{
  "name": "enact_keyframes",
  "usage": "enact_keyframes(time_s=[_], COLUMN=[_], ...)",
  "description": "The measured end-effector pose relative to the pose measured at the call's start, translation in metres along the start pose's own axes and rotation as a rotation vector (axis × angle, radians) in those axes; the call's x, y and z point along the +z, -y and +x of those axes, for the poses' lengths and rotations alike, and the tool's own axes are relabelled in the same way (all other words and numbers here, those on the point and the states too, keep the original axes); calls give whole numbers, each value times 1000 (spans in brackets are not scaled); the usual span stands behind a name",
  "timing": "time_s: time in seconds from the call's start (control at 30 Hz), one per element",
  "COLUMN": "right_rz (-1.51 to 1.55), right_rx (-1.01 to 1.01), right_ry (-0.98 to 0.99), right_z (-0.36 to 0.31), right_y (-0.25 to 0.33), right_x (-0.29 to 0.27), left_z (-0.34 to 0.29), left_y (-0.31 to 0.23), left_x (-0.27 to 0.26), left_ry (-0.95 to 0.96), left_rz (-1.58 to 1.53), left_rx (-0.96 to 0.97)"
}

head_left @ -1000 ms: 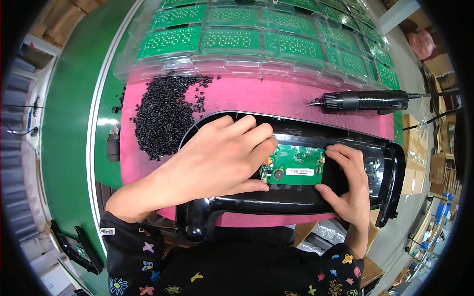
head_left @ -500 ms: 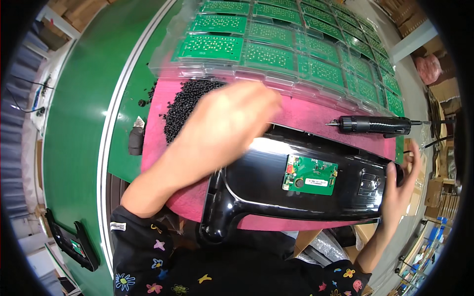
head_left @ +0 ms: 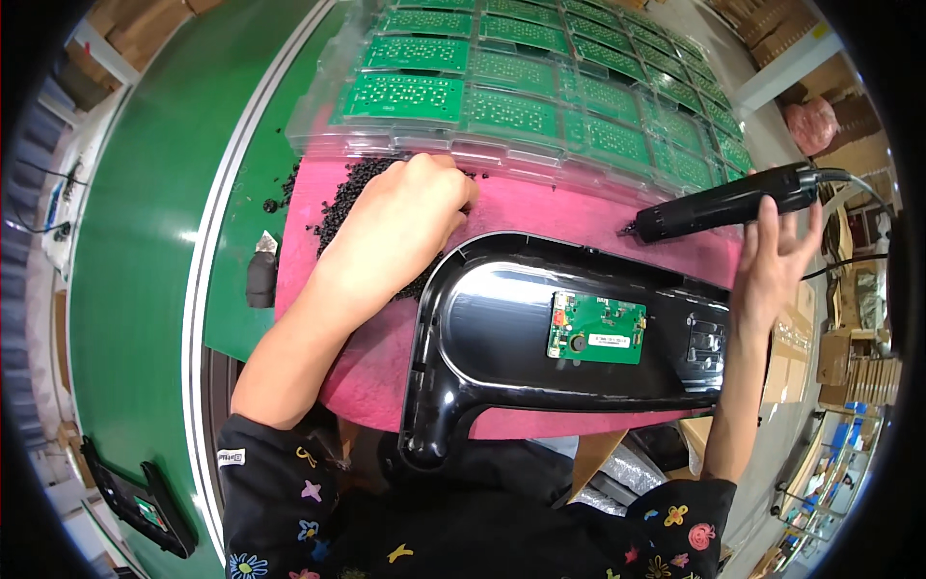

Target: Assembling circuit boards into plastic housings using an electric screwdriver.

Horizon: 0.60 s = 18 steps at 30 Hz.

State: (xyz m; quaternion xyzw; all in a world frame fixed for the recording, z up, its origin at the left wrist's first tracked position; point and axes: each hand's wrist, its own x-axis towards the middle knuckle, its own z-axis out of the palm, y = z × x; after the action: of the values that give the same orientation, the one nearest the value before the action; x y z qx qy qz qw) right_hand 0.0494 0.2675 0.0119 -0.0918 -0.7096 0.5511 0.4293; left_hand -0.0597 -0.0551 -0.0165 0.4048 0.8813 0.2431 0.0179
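Observation:
My left hand (head_left: 415, 217) is over the pile of small black screws (head_left: 347, 198), fingers curled down and closed; whatever they pinch is hidden. At the right, my right hand (head_left: 772, 265) has hold of a black electric screwdriver (head_left: 719, 207), fingers against the rear of its body. The driver is tilted, its rear raised and its tip pointing left, low over the pink mat (head_left: 540, 214). Between my forearms lies a glossy black plastic housing (head_left: 502, 372), hollow side up. Inside it sits a green circuit board (head_left: 617, 318), untouched by either hand.
Clear trays of green circuit boards (head_left: 511, 111) stand along the mat's far edge. A small dark wrapped object (head_left: 261, 278) lies left of the mat. Farther left, another black housing (head_left: 140, 497) rests on the green surface (head_left: 125, 318). A cable (head_left: 858, 179) trails from the screwdriver.
My right hand has left the housing's right end and taken hold of the screwdriver, whose rear has risen. My left hand has moved left and down onto the screws. The housing has shifted slightly.

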Motion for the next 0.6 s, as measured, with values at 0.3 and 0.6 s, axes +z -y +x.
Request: enact_keyframes(time_s=[0.3,0.6], right_rz=[683,1010], right_rx=[277,370], right_ry=[362,280], right_z=[-15,-54], right_y=[32,76], right_x=[17,33], left_z=[6,9], left_y=[-4,-50], left_x=[-1,3], left_ry=[-99,-264], left_rz=[-60,-735], left_rx=[-12,416])
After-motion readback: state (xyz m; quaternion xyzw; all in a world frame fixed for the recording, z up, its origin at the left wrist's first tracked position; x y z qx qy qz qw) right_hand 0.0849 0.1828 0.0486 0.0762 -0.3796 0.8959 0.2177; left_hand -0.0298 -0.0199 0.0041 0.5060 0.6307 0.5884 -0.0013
